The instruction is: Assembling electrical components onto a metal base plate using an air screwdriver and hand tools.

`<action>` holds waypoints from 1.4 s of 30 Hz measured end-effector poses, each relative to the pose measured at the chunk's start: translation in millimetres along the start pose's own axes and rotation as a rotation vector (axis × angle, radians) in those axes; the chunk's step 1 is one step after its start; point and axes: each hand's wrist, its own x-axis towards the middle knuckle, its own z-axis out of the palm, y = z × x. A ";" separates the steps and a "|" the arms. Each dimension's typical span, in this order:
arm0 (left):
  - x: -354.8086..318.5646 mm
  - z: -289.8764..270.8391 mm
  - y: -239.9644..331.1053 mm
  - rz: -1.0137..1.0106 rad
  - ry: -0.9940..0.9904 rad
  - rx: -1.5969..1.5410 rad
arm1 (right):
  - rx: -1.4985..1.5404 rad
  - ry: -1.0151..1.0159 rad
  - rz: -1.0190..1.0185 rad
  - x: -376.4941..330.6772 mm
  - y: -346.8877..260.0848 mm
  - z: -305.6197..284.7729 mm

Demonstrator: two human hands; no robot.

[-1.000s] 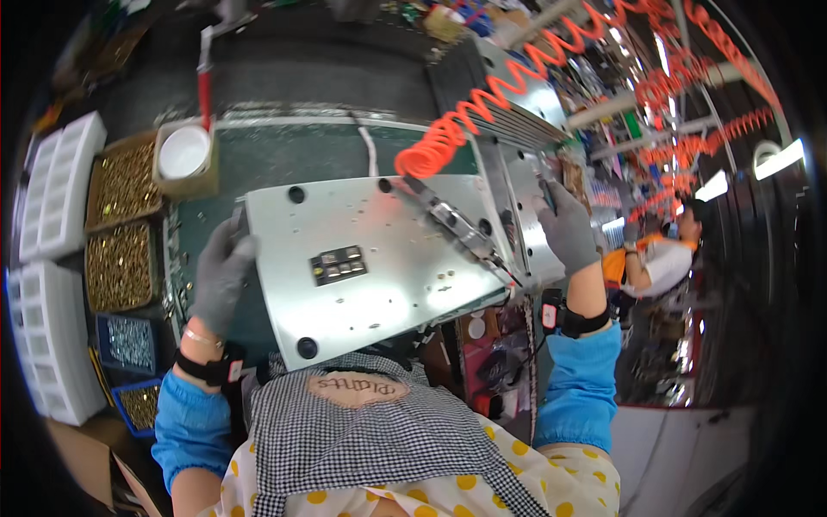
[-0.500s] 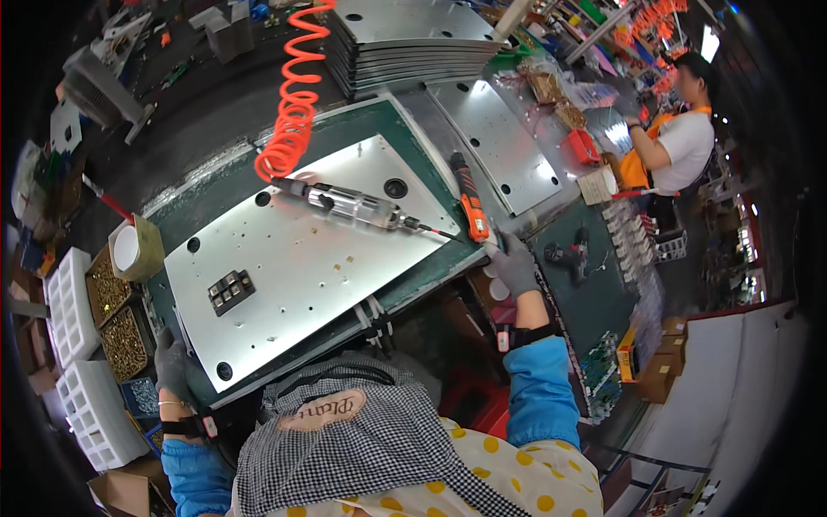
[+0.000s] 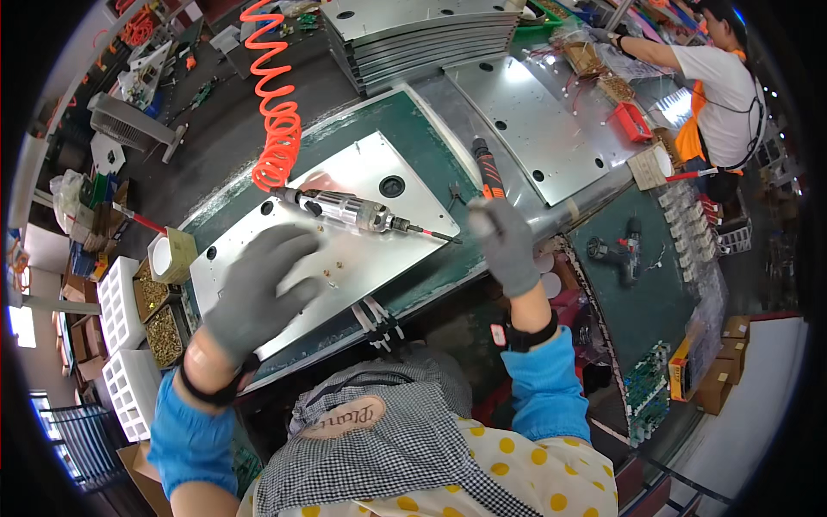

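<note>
My left hand [image 3: 263, 293], in a grey glove, hovers or rests over the metal plate [image 3: 362, 271], fingers spread and nothing seen in them. It covers the area where a black block lay. My right hand [image 3: 504, 246], also gloved, covers the lower part of an orange and black electric screwdriver [image 3: 488, 168] beside the green mat [image 3: 345, 129]. Its fingers look curled but are blurred, so a grip cannot be made out. Across the plate lies a clear-bodied air screwdriver [image 3: 349, 209], its bit pointing right, joined to a coiled orange hose [image 3: 280, 129]. Small brass-coloured pieces [image 3: 327, 274] dot the plate.
Stacked metal plates [image 3: 422, 52] stand at the back, another plate [image 3: 525, 129] lies right of the mat. Bins of brass fasteners [image 3: 164, 336] and white foam trays [image 3: 121, 302] sit left. A cordless drill [image 3: 629, 250] lies right. A person [image 3: 724, 103] works at far right.
My left hand has moved from the plate's left edge to above the plate. My right hand has shifted up over the orange screwdriver. The view has turned slightly, and the black block is now hidden.
</note>
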 end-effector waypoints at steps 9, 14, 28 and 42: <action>124.7 96.9 -24.8 0.128 -0.406 0.122 | -0.314 -0.098 -0.153 -31.0 -0.4 1.6; 123.7 99.2 -33.2 0.289 -0.345 0.129 | -0.308 -0.114 -0.125 -27.0 -12.1 -3.4; 126.5 105.1 -33.4 0.333 -0.258 0.063 | -0.479 -0.117 -0.122 -30.9 -16.5 -20.6; 123.7 94.2 -17.0 0.187 -0.323 -0.016 | 0.598 0.119 0.809 -119.3 17.2 -65.5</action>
